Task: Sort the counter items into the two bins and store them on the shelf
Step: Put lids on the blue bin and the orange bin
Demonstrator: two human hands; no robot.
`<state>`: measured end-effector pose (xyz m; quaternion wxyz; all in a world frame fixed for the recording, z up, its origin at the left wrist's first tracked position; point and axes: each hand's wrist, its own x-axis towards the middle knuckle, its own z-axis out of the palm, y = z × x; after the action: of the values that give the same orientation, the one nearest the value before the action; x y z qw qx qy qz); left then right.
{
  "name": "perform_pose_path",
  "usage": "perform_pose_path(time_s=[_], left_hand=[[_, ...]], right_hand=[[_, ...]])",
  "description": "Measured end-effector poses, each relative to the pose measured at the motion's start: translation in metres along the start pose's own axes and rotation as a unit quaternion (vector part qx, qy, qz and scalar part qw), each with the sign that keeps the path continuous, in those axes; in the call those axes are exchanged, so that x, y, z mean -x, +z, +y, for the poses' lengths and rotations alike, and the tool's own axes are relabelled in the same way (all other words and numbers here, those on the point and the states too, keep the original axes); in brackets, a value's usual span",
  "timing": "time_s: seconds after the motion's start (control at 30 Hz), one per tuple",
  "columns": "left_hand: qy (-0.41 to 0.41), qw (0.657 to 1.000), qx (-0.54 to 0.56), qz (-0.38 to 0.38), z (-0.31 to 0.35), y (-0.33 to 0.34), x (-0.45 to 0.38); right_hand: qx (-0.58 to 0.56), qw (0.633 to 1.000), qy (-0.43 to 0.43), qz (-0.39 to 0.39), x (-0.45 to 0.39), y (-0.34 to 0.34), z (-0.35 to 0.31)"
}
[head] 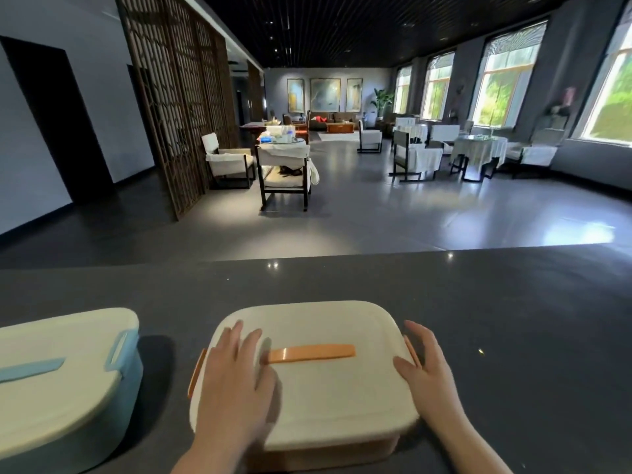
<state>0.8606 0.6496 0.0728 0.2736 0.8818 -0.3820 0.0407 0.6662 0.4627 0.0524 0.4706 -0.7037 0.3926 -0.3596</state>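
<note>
Both hands on the orange-trimmed bin, lid down, ready for a two-handed lift

Left hand (236,374) lies flat on the white lid (307,388) of the orange bin (328,453), fingers straight and spread, holding nothing, just left of the orange handle (312,353), whose long axis runs left to right across the lid. Right hand (424,367) rests open against the bin's right edge beside the side clasp (410,350), fingers straight, gripping nothing. So the bin sits squarely between the two hands, near the front of the dark counter (513,319), and the handle is nearer the left one. A blue bin (61,381), also lidded, stands apart to the left; no shelf is in view
</note>
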Motion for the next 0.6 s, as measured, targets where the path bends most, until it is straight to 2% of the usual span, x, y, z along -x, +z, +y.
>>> perform_pose_path(time_s=[0.1, 0.17, 0.27, 0.33, 0.43, 0.6], left_hand=[[0.093, 0.992, -0.029, -0.083, 0.040, 0.023, -0.005], [0.139, 0.981, -0.075, -0.115, 0.061, 0.040, -0.009], [0.146, 0.973, -0.103, -0.144, 0.076, 0.057, -0.014], [0.142, 0.973, -0.105, -0.149, 0.077, 0.063, -0.017], [0.144, 0.973, -0.106, -0.149, 0.074, 0.064, -0.018], [0.145, 0.973, -0.099, -0.147, 0.074, 0.064, -0.018]], right_hand=[[-0.109, 0.985, 0.134, 0.025, 0.002, 0.005, 0.001], [-0.106, 0.979, 0.168, 0.045, 0.006, 0.007, 0.005], [-0.110, 0.974, 0.195, 0.030, 0.012, 0.003, 0.005], [-0.108, 0.976, 0.189, 0.008, 0.014, -0.001, 0.003], [-0.022, 0.992, 0.118, 0.037, 0.015, -0.002, 0.001], [0.061, 0.995, 0.065, 0.053, 0.016, -0.004, -0.004]])
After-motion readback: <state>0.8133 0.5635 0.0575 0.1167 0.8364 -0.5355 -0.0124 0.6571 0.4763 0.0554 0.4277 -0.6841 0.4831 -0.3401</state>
